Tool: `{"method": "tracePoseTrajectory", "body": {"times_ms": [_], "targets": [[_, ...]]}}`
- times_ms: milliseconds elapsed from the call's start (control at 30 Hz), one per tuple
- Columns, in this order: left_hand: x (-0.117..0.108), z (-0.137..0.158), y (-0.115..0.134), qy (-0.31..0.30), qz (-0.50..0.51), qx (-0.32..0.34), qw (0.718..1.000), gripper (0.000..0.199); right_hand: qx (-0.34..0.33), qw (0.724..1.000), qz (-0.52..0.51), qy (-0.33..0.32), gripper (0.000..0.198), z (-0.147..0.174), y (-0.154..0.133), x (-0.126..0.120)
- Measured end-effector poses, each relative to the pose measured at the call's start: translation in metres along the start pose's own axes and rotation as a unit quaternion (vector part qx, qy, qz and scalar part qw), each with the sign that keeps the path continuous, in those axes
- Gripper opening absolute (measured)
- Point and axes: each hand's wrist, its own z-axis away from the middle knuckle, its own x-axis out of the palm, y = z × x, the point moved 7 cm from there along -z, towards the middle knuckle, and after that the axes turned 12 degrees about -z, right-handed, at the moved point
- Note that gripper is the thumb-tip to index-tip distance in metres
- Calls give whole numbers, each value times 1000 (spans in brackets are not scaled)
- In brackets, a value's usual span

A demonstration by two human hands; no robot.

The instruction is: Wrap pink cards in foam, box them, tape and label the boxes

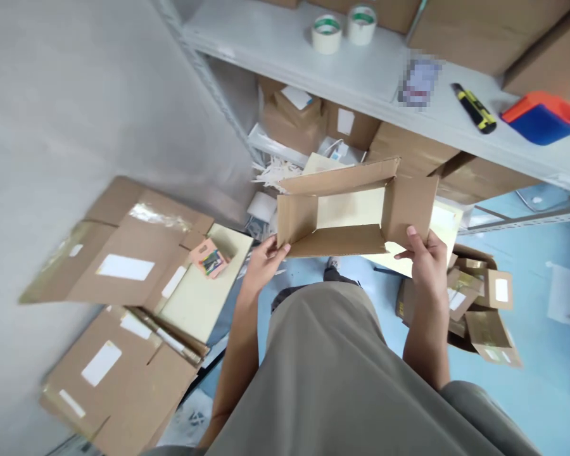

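Both hands up in front of the torso, holding a small open cardboard box (351, 206) between them. Left hand (262, 261) pinches the box's lower left corner, thumb on the near flap; right hand (426, 258) grips the right end flap, thumb on its face. Box is held in the air, flaps spread, pale inside showing, tilted slightly. Below left, big flattened cartons (123, 304) on the floor, a small colourful packet (209, 258) lying on one. Right of the right hand, a carton of small boxes (479, 310). Further out, the grey shelf (361, 73) with two tape rolls (342, 29), a yellow-black utility knife (474, 107) and an orange-blue item (544, 117).
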Motion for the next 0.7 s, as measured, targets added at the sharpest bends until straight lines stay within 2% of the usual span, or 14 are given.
{"method": "tracePoseTrajectory", "body": {"times_ms": [100,167,300,433,633,700], "targets": [[49,-36,33,-12,-13,-18,1000,60,14,1000,11,25,52,-33,1,-47],[74,-54,58,-11,-33,-13,999,52,24,999,16,36,52,-50,1,-73],[105,-78,100,1,-94,9,996,40,48,998,16,49,55,-70,5,-105],[117,-97,118,15,-144,32,989,41,64,997,27,30,59,-79,16,-108],[132,-118,116,-9,-226,50,973,40,49,995,85,0,78,-84,29,-95],[140,-118,118,-16,-225,71,972,44,41,992,120,-5,82,-82,29,-92]]}}
